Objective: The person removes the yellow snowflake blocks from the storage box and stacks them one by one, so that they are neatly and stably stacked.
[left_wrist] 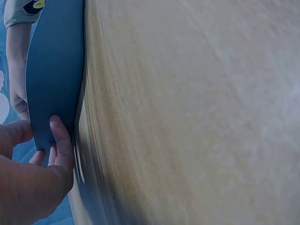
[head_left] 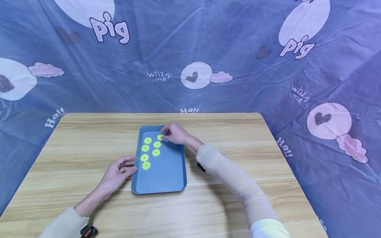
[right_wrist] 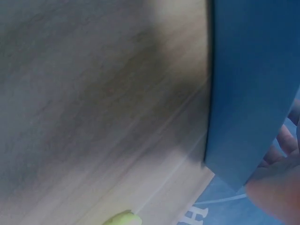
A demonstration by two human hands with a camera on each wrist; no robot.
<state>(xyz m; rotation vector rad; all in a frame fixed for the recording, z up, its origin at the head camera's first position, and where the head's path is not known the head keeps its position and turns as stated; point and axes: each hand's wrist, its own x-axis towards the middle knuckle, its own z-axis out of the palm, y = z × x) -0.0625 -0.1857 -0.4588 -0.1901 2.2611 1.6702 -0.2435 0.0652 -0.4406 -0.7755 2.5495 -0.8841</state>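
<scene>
A blue rectangular tray (head_left: 166,175) lies on the table, holding several yellow-green flower-shaped pieces (head_left: 145,148) in two rough columns. My left hand (head_left: 117,173) pinches the tray's left wall; in the left wrist view, its thumb is at the rim and its fingers (left_wrist: 61,136) press the outer side. Over the tray's far end, my right hand (head_left: 176,134) has thumb and fingertips at the farthest piece of the right column (head_left: 160,137), pinching its edge. The right wrist view shows this hand (right_wrist: 276,183) partly hidden behind the tray wall (right_wrist: 253,93).
The wood-grain table (head_left: 226,132) extends around the tray. A blue printed cloth (head_left: 166,43) hangs behind and beside it. In the right wrist view, a yellow-green thing (right_wrist: 123,219) shows at the bottom edge, mostly cut off. My right forearm (head_left: 238,185) crosses the table's right part.
</scene>
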